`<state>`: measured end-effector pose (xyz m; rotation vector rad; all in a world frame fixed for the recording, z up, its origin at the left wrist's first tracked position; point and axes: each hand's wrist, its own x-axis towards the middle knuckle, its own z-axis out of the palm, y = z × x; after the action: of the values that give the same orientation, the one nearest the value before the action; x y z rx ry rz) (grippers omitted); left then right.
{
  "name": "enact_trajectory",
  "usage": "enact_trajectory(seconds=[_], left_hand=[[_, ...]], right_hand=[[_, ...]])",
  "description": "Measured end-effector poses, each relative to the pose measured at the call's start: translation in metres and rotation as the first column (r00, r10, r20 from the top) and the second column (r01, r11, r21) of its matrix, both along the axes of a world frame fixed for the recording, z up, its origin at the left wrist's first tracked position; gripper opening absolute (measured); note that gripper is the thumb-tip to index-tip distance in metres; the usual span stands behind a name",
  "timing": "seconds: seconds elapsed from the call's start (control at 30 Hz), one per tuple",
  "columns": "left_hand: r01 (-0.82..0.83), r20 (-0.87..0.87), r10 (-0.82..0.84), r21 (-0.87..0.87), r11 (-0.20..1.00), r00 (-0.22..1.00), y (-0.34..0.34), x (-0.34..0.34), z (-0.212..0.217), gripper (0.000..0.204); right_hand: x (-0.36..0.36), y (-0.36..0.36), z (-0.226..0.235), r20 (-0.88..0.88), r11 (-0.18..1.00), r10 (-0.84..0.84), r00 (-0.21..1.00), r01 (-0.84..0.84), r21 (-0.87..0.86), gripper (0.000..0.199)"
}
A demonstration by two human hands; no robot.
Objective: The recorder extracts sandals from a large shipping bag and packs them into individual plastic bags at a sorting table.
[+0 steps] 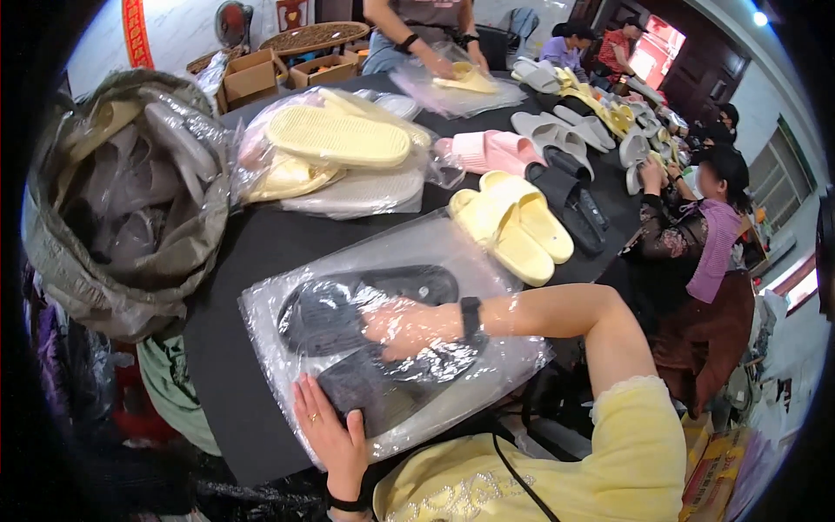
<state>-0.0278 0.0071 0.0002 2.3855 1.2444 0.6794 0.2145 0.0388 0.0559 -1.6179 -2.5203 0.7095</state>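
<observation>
On the black table (235, 348), dark slippers (326, 320) lie inside a clear bag (396, 239). The left hand (335, 435), spread at its edge, should brace it firmly; the right hand (417, 331) is inside, pinching what I cannot tell.

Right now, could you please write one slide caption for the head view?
Right hand inside a clear bag of dark slippers, left hand against its near edge; a yellow pair lies beyond.

Black slippers (323, 315) in clear bag (511, 351)
</observation>
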Motion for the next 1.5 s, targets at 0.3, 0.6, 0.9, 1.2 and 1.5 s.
enact_trajectory(seconds=[0.3,0.6,0.9,1.2,1.5], left_hand=[[-0.022,-0.217,0.02,-0.006,1.0,0.976,0.002,0.012,0.006,0.078],[-0.181,-0.251,0.175,0.001,0.984,0.952,-0.006,0.013,0.007,0.082],[-0.148,-0.211,0.152,0.033,0.988,0.966,-0.004,0.006,0.014,0.078],[0.049,-0.198,-0.074,-0.13,0.99,0.977,-0.013,-0.013,-0.03,0.069],[-0.062,0.02,0.067,-0.21,0.976,0.998,-0.013,0.0,-0.004,0.07]], right_hand=[[0.077,-0.057,-0.006,0.033,0.959,-0.101,0.994,0.088,0.269,0.023],[0.143,-0.16,0.048,0.313,0.641,-0.764,0.563,0.608,0.469,0.017],[0.132,-0.182,0.133,-0.28,0.341,-0.772,0.571,0.743,0.577,0.041],[-0.042,-0.041,0.074,-0.178,0.982,-0.121,0.977,0.145,0.125,0.017],[-0.004,-0.007,-0.007,-0.035,0.964,-0.232,0.972,0.234,0.129,0.018]])
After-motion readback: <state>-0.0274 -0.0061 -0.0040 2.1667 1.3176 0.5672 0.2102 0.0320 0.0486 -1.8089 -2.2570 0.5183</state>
